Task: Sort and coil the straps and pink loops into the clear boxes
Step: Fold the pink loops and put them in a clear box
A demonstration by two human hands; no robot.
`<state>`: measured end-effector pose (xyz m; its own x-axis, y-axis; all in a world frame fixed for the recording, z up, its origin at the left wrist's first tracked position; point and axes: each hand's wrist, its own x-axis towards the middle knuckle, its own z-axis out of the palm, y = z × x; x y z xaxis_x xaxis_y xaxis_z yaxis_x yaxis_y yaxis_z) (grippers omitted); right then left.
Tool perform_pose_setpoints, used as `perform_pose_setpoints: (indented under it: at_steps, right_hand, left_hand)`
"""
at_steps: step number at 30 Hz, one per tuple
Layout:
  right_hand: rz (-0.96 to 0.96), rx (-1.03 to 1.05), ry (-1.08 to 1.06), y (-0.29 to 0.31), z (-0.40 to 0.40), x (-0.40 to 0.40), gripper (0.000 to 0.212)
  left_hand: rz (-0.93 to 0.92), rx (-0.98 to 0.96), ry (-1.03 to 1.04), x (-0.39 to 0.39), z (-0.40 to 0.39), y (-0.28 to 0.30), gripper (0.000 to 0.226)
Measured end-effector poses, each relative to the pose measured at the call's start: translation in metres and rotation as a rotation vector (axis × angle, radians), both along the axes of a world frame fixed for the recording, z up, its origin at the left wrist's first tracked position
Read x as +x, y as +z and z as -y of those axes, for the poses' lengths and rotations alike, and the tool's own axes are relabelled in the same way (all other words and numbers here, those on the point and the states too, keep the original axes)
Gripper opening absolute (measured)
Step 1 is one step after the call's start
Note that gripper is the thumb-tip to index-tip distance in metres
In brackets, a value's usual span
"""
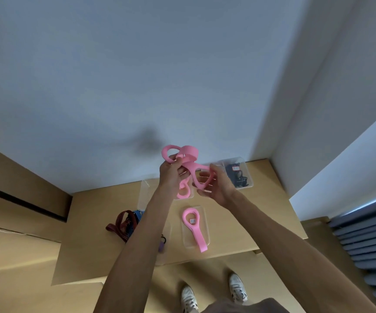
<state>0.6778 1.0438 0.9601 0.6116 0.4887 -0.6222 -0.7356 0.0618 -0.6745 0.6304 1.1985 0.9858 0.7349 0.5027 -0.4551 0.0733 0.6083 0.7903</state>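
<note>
Holding a tangle of pink loops (pixel 188 162) up above the wooden table (pixel 239 227), both hands are busy: the left hand (pixel 170 175) has its fingers curled round the upper coils, thumb pinching the band near the top ring, while the right hand (pixel 218 185) curls its fingers around the lower bend of the same pink band. One end of it dangles down between the wrists, just over a clear box (pixel 145 195) at the back of the table. Nearer, a second clear box (pixel 206 229) holds another pink loop (pixel 193 224), its ring inside and its tail poking out over the front rim. Off to the left lies a heap of dark red and blue straps (pixel 126 222), and a small purple item (pixel 161 245) sits just beside the left forearm. Back right, a third clear box (pixel 248 175) carries black straps (pixel 236 177). White shoes (pixel 237 288) show below on the floor.
</note>
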Motion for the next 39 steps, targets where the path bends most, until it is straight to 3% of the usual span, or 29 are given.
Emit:
perform_pose_setpoints:
  at_steps: [2,6,11,18,22,24,25,27,29,33,39]
  right_hand:
    - [0.013,-0.026,-0.044,0.003,0.002,0.007,0.033]
    - [0.026,-0.174,-0.155,0.005,0.008,0.025,0.027]
    - [0.044,-0.238,-0.194,0.016,0.003,0.032,0.014]
    - [0.577,-0.276,-0.052,0.042,-0.023,0.015,0.015]
    - [0.705,-0.448,-0.061,0.045,-0.037,0.007,0.029]
    - [0.758,-0.463,-0.050,0.045,-0.039,0.005,0.028]
    - [0.784,-0.465,-0.039,0.045,-0.038,0.004,0.037]
    - [0.816,-0.482,-0.016,0.044,-0.037,0.004,0.052]
    - [0.841,-0.480,0.008,0.043,-0.036,0.005,0.049]
    - [0.893,-0.492,0.034,0.041,-0.032,0.006,0.042]
    - [0.951,-0.415,0.126,0.045,-0.030,0.000,0.048]
  left_hand:
    - [-0.053,0.108,-0.036,0.000,-0.006,-0.003,0.017]
    - [-0.278,0.670,-0.117,-0.009,-0.018,-0.016,0.021]
    - [-0.262,0.826,-0.106,-0.012,-0.010,-0.018,0.025]
    - [-0.213,1.057,-0.137,-0.010,0.016,-0.012,0.028]
    - [-0.124,1.165,-0.243,-0.011,0.024,-0.003,0.031]
    - [-0.086,1.183,-0.349,-0.013,0.024,0.001,0.044]
    - [-0.053,1.179,-0.395,-0.015,0.023,0.002,0.049]
    - [0.009,1.170,-0.430,-0.017,0.021,0.004,0.046]
    - [0.021,1.149,-0.400,-0.019,0.018,0.003,0.037]
    - [-0.114,0.966,-0.245,-0.014,0.011,-0.006,0.026]
    - [-0.269,0.668,-0.218,-0.007,-0.004,-0.011,0.044]
